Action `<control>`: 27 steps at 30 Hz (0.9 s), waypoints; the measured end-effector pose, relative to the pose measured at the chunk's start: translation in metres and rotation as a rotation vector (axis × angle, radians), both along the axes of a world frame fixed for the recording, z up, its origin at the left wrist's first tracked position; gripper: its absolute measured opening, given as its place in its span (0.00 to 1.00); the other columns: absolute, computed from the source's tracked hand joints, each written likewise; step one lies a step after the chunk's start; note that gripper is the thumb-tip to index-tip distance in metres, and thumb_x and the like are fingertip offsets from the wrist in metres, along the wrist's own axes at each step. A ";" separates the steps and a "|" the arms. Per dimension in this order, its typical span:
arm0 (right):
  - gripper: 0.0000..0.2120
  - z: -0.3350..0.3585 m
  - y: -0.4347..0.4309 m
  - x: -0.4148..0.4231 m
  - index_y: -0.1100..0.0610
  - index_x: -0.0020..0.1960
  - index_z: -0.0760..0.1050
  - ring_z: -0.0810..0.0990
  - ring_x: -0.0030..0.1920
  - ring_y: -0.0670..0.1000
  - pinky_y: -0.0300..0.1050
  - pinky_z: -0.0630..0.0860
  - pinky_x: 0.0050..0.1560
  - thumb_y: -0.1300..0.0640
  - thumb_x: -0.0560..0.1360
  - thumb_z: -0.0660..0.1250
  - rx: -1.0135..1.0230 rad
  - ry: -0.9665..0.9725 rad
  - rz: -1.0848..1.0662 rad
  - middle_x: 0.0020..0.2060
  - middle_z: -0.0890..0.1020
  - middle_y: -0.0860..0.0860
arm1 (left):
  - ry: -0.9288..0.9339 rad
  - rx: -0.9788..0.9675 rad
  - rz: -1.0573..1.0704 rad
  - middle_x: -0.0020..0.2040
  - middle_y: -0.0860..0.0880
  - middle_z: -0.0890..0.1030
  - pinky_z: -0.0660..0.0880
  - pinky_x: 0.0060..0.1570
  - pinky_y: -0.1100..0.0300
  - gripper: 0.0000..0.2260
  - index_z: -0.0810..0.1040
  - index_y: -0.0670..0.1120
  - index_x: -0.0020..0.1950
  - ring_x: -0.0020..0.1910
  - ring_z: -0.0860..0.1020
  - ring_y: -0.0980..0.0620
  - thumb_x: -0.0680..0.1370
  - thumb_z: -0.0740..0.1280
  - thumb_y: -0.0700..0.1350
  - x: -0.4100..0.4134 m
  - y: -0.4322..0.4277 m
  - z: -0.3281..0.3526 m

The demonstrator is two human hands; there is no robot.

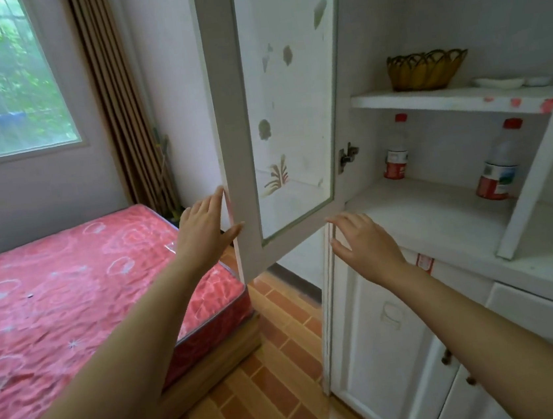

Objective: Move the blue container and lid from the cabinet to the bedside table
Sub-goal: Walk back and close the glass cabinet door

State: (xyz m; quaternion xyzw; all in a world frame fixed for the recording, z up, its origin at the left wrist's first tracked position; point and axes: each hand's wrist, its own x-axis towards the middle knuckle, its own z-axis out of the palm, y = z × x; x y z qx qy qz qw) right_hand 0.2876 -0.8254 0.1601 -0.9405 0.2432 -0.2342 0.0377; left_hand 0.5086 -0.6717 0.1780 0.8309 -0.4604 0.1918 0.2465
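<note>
The white cabinet stands on the right with its glass-paned door swung wide. My left hand rests flat against the outer edge of that door, fingers spread, holding nothing. My right hand hovers open just below the door's lower corner, in front of the cabinet's lower shelf. No blue container or lid shows on the visible shelves. No bedside table is in view.
A woven yellow basket and small white dishes sit on the upper shelf. Two red-capped bottles stand on the lower shelf. A bed with a red mattress lies left, tiled floor between.
</note>
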 end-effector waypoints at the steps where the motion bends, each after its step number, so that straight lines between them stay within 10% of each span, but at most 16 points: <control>1: 0.18 -0.001 -0.002 -0.001 0.57 0.66 0.65 0.69 0.64 0.55 0.49 0.69 0.62 0.54 0.77 0.58 0.004 0.001 -0.016 0.64 0.73 0.54 | 0.006 -0.010 -0.003 0.64 0.41 0.74 0.68 0.63 0.44 0.32 0.58 0.44 0.72 0.63 0.71 0.41 0.73 0.67 0.53 0.003 -0.004 0.000; 16: 0.20 -0.022 0.001 -0.035 0.57 0.68 0.64 0.69 0.66 0.55 0.51 0.68 0.63 0.55 0.77 0.58 -0.043 0.134 -0.151 0.66 0.72 0.55 | 0.086 -0.180 -0.138 0.45 0.41 0.82 0.67 0.59 0.42 0.20 0.66 0.41 0.61 0.46 0.77 0.39 0.71 0.66 0.42 0.011 -0.021 -0.015; 27: 0.20 -0.015 0.000 -0.084 0.58 0.67 0.66 0.70 0.65 0.56 0.52 0.68 0.63 0.57 0.76 0.60 -0.071 0.097 -0.160 0.65 0.73 0.56 | 0.121 -0.193 -0.218 0.61 0.43 0.77 0.61 0.66 0.39 0.28 0.60 0.44 0.70 0.59 0.72 0.39 0.74 0.67 0.45 -0.056 -0.016 -0.014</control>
